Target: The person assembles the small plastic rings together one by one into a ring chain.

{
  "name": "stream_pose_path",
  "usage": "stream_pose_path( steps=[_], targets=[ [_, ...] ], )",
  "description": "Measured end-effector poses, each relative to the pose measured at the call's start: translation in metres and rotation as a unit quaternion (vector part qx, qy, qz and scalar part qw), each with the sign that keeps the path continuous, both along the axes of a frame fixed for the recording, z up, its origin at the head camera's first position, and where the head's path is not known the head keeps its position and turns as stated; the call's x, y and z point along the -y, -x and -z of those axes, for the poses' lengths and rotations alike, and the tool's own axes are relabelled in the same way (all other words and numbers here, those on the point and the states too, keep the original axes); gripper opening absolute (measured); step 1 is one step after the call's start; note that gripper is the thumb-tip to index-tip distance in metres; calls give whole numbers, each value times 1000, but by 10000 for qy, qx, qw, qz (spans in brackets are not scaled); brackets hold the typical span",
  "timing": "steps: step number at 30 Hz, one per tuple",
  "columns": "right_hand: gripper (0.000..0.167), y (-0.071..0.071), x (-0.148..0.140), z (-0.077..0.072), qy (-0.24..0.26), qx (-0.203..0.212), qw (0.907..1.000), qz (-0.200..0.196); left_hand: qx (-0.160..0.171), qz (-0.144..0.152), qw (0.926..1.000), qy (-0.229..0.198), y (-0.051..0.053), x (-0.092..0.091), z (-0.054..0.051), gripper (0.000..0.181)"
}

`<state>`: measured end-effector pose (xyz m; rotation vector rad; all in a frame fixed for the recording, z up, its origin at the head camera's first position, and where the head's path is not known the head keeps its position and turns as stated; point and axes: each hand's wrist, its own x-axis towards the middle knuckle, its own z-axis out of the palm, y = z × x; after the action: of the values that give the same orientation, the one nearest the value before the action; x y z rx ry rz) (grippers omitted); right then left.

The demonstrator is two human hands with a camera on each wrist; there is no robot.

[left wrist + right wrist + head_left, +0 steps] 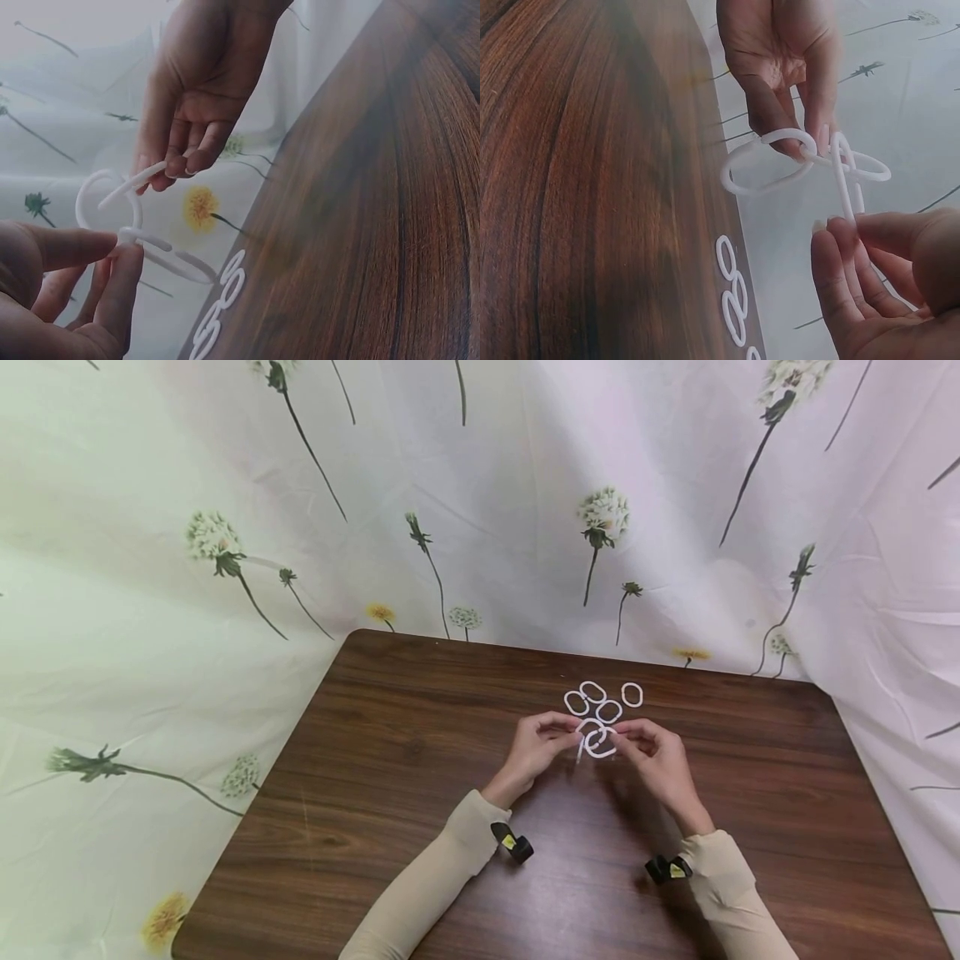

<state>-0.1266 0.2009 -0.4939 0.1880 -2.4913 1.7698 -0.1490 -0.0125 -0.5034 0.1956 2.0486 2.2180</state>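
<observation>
Between the two hands hang three white plastic oval link rings, hooked together in a short chain. My left hand (534, 747) pinches the chain near where the middle link ring (84, 193) meets the end link ring (769, 187). This end link ring has a small gap in its loop and hangs to the left hand's outer side. With thumb and fingertips, my right hand (660, 760) pinches another link ring (840, 184), which passes through the middle one. Both hands are raised above the wooden table (420, 760).
Several loose white link rings (632, 695) lie flat on the table just beyond the hands, near its back edge. A white cloth (510, 527) printed with dandelions hangs behind the table. Each sleeve cuff carries a black wrist camera (517, 847).
</observation>
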Motion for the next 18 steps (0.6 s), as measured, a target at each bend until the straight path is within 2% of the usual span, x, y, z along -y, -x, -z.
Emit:
stream_pose_path(
  steps=[7,18],
  targets=[
    [22,0,-1,-4,87,-40,9999,112,-16,-31,10000,43,0,1,1,24],
    [26,5,1,-16,635,-38,9976,264,181,11,9998,16,0,1,3,23]
  ],
)
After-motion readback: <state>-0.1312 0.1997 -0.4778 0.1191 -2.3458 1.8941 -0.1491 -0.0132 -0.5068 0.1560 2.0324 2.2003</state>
